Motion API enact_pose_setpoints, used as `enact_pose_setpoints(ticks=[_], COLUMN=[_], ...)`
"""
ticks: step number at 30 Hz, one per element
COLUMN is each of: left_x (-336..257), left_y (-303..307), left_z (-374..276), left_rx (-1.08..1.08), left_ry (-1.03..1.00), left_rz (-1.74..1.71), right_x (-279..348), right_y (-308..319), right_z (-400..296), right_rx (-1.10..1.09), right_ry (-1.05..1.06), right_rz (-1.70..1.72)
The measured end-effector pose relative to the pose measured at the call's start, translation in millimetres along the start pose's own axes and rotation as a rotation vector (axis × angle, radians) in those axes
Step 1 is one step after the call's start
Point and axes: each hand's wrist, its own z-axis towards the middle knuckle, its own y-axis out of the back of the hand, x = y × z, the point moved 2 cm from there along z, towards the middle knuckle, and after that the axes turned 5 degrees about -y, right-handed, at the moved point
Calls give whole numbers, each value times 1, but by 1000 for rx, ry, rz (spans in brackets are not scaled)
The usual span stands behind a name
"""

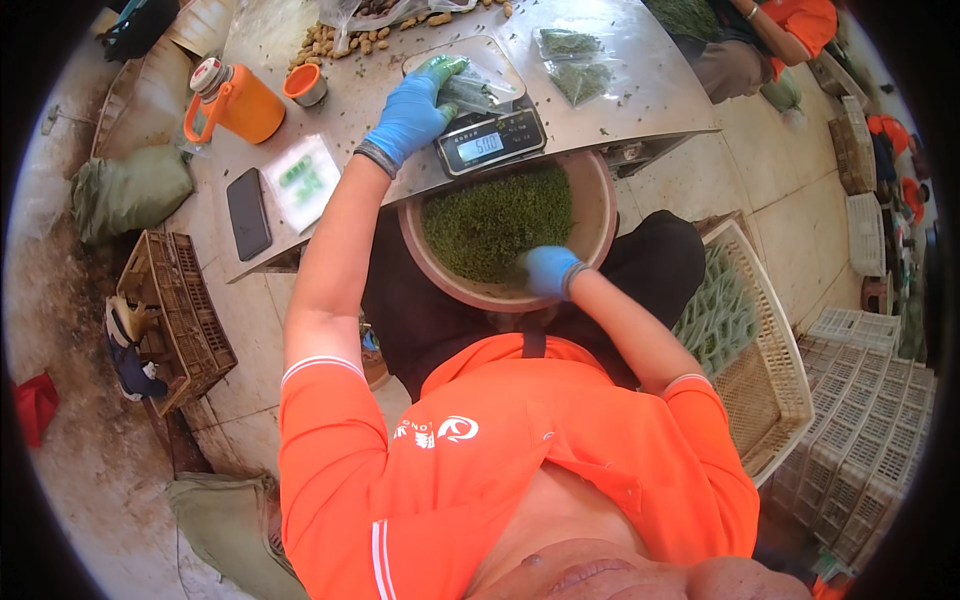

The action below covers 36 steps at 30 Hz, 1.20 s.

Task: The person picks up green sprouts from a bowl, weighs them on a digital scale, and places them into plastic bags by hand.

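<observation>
My left hand (pixel 420 105), in a blue glove with green-stained fingertips, holds a clear plastic bag (pixel 480 88) with some green contents on a digital kitchen scale (pixel 491 141). The scale's display is lit. Below the table edge, a round tub (pixel 592 210) stands between my legs, heaped with small green peppercorn-like pieces (pixel 499 221). My right hand (pixel 551 271), also gloved in blue, is at the tub's near right side with its fingertips in the green pieces; they are blurred, so their grip is hidden. Two filled clear bags (pixel 581 79) lie right of the scale.
On the metal table (pixel 637 112) are an orange jug (pixel 251 105), a cup (pixel 305 84), a phone (pixel 249 214), a stack of printed bags (pixel 304 182) and peanuts (pixel 330 43). A crate (pixel 780 337) with filled bags stands at right. Another person (pixel 787 34) sits at upper right.
</observation>
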Motion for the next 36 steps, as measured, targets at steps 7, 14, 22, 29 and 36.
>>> enact_pose_setpoints(ticks=[7, 14, 22, 29, 36], left_x=[-23, -20, -45, -95, -104], left_y=[6, -10, 7, -28, -102], left_z=[-5, 5, -4, -109, -182], left_rx=[-121, -67, -162, -235, 223], left_ry=[-109, -123, -171, -41, 307], left_rz=[111, 264, 73, -249, -373], right_x=[26, 24, -17, 0, 10], right_y=[166, 179, 55, 23, -33], right_z=[-11, 43, 0, 7, 44], right_rx=[-1046, -887, -350, -11, 45], right_ry=[95, 42, -7, -162, -120], right_rz=[301, 272, 157, 26, -28])
